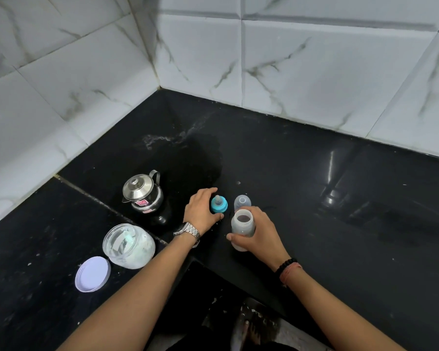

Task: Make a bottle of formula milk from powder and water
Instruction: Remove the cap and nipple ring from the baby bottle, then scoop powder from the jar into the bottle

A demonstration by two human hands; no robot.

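Note:
An open translucent baby bottle (242, 225) stands on the black counter (314, 188), and my right hand (260, 235) grips its body. Just left of it sits the blue screw ring with its teat (219, 204); my left hand (203, 210) curls around its left side, fingers and thumb touching it. A clear bottle cap (242, 201) stands right behind the bottle. An open glass jar of white powder (129, 245) lies at the near left with its white lid (93, 274) beside it. A small steel kettle (143, 195) stands left of my left hand.
Marble-pattern wall tiles (314, 67) close the counter at the back and left. A water smear (173, 140) marks the counter behind the kettle. The counter's front edge steps inward between my forearms, with floor below.

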